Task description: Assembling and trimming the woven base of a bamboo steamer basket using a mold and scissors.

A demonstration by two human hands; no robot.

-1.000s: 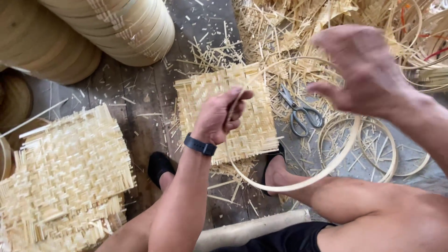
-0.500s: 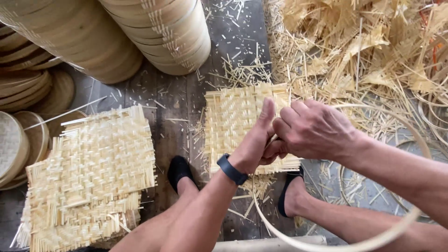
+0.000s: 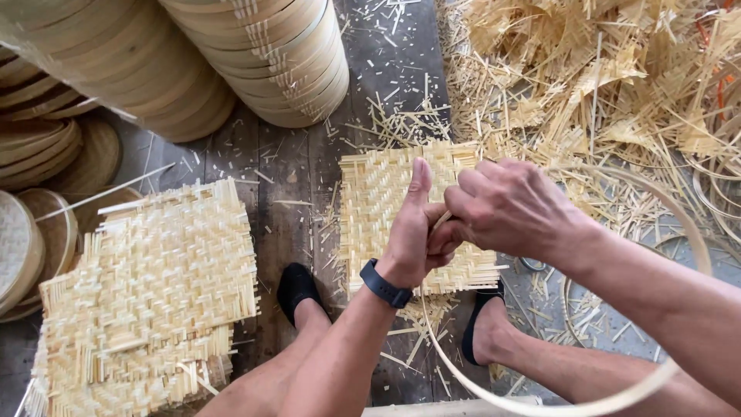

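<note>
My left hand (image 3: 417, 232) and my right hand (image 3: 509, 208) meet in front of me, both pinched on one spot of a thin bamboo hoop (image 3: 540, 403). The hoop curves down from the hands, across my legs and up around my right arm. A dark band sits on my left wrist. Under the hands a square woven bamboo mat (image 3: 378, 201) lies on the plank floor, its lower edge near my feet in black shoes.
A stack of woven bamboo mats (image 3: 147, 293) lies at the left. Tall stacks of round bamboo rims (image 3: 262, 54) stand at the top, with flat round lids (image 3: 31, 232) at the far left. A heap of bamboo strips and offcuts (image 3: 602, 85) fills the right.
My right hand came down from the upper right and joined the left hand on the hoop. The view shifted left, so the scissors seen earlier are out of sight.
</note>
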